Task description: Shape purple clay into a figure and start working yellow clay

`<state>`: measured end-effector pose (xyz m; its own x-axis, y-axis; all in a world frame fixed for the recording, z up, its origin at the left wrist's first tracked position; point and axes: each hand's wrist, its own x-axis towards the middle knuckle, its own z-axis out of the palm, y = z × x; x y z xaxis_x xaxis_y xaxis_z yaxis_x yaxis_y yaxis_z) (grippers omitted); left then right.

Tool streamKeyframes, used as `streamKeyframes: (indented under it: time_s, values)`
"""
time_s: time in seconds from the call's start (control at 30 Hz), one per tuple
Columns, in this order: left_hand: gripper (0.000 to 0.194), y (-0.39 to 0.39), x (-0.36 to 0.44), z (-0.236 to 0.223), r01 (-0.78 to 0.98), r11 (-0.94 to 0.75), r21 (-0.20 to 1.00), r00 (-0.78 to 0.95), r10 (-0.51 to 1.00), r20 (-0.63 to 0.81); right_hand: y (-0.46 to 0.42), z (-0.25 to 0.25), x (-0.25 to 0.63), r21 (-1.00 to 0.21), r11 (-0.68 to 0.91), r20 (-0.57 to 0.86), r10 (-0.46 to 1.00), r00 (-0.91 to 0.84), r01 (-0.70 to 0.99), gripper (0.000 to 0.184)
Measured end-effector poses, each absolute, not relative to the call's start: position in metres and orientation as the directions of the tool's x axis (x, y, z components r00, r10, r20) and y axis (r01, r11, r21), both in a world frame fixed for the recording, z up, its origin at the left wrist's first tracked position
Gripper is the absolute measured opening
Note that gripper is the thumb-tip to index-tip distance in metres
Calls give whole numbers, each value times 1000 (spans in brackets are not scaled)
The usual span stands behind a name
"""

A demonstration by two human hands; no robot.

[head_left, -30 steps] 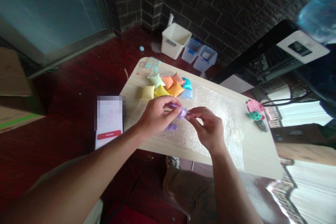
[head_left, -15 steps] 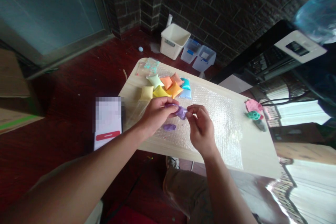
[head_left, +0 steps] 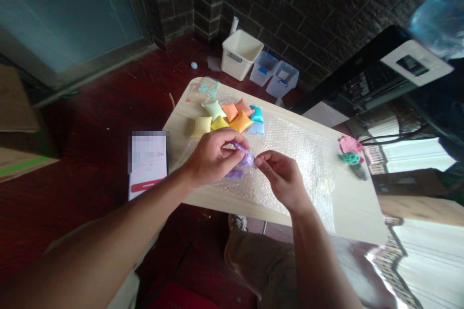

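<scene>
Over the table, my left hand [head_left: 215,154] pinches a crumpled purple clay packet [head_left: 247,158] between thumb and fingers. Its film looks shiny and clear. My right hand [head_left: 281,174] is closed at the packet's right edge, thumb against forefinger, apparently on a bit of the film too small to make out clearly. Beneath my left fingers, a second purple piece [head_left: 235,174] lies on bubble wrap [head_left: 300,169], partly covered. Just beyond my hands lie several pillow-shaped packets, among them a yellow packet [head_left: 219,123], an orange packet [head_left: 241,121] and a pale green packet [head_left: 213,110].
The wooden table [head_left: 357,203] carries a pink lump [head_left: 350,145] and a green lump [head_left: 350,158] at its right end. A clear bag with teal bits [head_left: 209,88] lies at the far left corner. Beyond stand a white bin [head_left: 237,60] and clear boxes [head_left: 282,79].
My left hand has turned and shifted slightly, tilting the purple packet downward. My right hand has moved a little right and down, still at the packet's edge. The loose purple piece is now more covered.
</scene>
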<state>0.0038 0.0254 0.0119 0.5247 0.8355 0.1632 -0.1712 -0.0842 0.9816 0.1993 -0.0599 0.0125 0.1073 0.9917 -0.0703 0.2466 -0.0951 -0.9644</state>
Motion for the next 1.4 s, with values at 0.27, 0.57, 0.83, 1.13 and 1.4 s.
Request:
streamKeyframes:
  time_s: [0.27,0.57,0.83,1.13,1.4]
  values:
    - [14,29,14,4,-255,203,945,459,886,-66,-58,13,186,-976,25,90,951,297,215,25]
    - [27,28,15,-6,-249,202,947,602,798,-12,-60,5,179,-877,-123,79,916,393,464,43]
    - [30,38,13,-10,-258,321,911,495,854,-161,-67,14,191,-767,50,174,976,133,639,41]
    - [52,31,16,-7,-241,306,921,473,865,-164,-61,12,181,-916,-116,-33,976,217,384,35]
    - [29,14,25,-14,-214,404,889,652,737,-178,-55,6,176,-987,-100,-136,938,318,-128,29]
